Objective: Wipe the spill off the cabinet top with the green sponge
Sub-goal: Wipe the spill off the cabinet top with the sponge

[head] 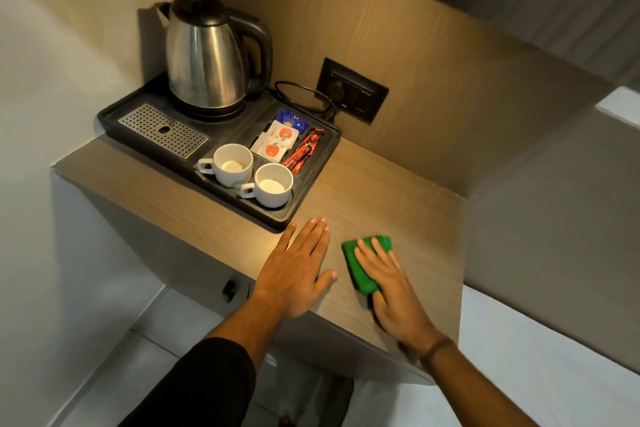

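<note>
We look down on a wood-grain cabinet top set into a corner, with a matching wood panel behind it, a pale wall to its left and light floor tiles below. Warm light falls across the near left part of the surface. A black tray fills the back left corner of the top, carrying a steel kettle, a perforated metal drip grid, two white cups and sachets. A dark socket plate sits on the back panel just right of the tray, with a black cord looping from it.

Our left hand lies flat near the front edge, fingers straight and close together, holding nothing. Our right hand presses flat on the green sponge, fingers spread over it, near the front right edge. We cannot make out a spill on the wood.
</note>
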{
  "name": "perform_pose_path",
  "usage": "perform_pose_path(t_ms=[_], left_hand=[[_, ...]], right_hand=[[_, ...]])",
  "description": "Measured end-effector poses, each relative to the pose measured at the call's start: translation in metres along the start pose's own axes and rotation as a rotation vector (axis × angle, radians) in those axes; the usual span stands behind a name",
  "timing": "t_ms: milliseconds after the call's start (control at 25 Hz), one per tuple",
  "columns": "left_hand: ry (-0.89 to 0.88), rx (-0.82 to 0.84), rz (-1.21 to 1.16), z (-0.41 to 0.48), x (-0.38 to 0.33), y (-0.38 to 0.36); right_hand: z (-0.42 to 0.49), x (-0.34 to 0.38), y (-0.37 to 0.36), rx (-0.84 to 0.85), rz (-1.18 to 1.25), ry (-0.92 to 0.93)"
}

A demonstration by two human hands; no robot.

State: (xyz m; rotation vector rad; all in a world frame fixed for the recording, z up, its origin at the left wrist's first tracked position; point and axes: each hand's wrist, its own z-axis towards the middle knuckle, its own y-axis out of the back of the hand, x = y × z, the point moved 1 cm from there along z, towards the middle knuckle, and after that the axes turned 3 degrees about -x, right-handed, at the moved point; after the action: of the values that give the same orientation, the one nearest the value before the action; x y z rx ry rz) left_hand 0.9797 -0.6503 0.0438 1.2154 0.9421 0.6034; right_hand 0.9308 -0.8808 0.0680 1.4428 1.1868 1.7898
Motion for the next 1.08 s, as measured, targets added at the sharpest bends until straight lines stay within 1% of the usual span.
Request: perform_pose_path(t_ms=[40,80,120,160,200,240,280,320,400,440,480,520,600,640,680,720,800,840,880,960,1000,1080], left_hand=[[0.002,0.004,-0.001,0.001,0.000,0.000],[0.003,0.002,-0.001,0.001,0.000,-0.001],[0.002,-0.002,-0.001,0.001,0.001,-0.001],[-0.002,-0.008,-0.001,0.001,0.001,-0.001],[-0.008,-0.015,-0.004,0.001,0.002,-0.002],[-0.015,-0.021,-0.010,0.001,0.002,-0.002],[-0.022,-0.023,-0.014,0.001,0.001,-0.001],[-0.027,-0.028,-0.013,0.000,0.001,0.000],[-0.021,-0.030,-0.007,0.000,0.001,0.002],[-0.019,-0.021,-0.007,-0.001,0.000,0.003],[-0.018,-0.018,-0.006,-0.001,0.000,0.002],[-0.018,-0.018,-0.005,-0.001,0.000,0.002],[-0.025,0.001,-0.001,0.000,0.000,0.003],[-0.025,0.002,0.005,0.001,0.001,0.002],[-0.021,-0.001,0.010,0.001,0.001,0.002],[-0.019,0.005,0.012,0.001,0.001,0.002],[-0.016,0.010,0.017,0.001,0.000,0.001],[-0.014,0.007,0.017,0.001,0.001,0.000],[-0.012,0.011,0.014,0.001,0.002,0.000],[-0.019,0.023,0.023,0.002,0.003,-0.001],[-0.021,0.028,0.028,0.003,0.003,-0.002],[-0.025,0.030,0.031,0.003,0.004,-0.002]], right_hand=[[-0.027,-0.012,0.004,-0.013,-0.010,0.006],[-0.034,-0.023,0.013,-0.053,0.002,-0.015],[-0.023,-0.031,0.022,-0.088,0.008,-0.084],[-0.001,-0.033,0.029,-0.135,0.002,-0.190],[0.024,-0.026,0.033,-0.181,0.004,-0.300],[0.039,-0.012,0.032,-0.188,0.037,-0.369],[0.041,0.002,0.024,-0.176,0.040,-0.358],[0.029,0.010,0.011,-0.159,0.031,-0.293],[-0.025,0.012,-0.008,-0.091,0.013,-0.124],[-0.053,0.006,-0.005,-0.090,0.008,-0.102],[-0.062,-0.005,0.004,-0.118,0.006,-0.112],[-0.052,-0.018,0.013,-0.158,0.000,-0.162],[0.002,-0.025,0.031,-0.254,-0.020,-0.374],[0.030,-0.018,0.035,-0.260,0.008,-0.461],[0.050,-0.006,0.032,-0.237,0.029,-0.459],[0.054,0.006,0.023,-0.208,0.034,-0.410],[0.015,0.019,-0.001,-0.129,0.016,-0.225],[-0.019,0.022,-0.010,-0.097,0.004,-0.170],[-0.053,0.020,-0.013,-0.094,-0.008,-0.173],[-0.088,0.002,0.001,-0.176,-0.043,-0.249],[-0.084,-0.011,0.014,-0.226,-0.034,-0.325],[-0.044,-0.031,0.036,-0.304,-0.048,-0.472]])
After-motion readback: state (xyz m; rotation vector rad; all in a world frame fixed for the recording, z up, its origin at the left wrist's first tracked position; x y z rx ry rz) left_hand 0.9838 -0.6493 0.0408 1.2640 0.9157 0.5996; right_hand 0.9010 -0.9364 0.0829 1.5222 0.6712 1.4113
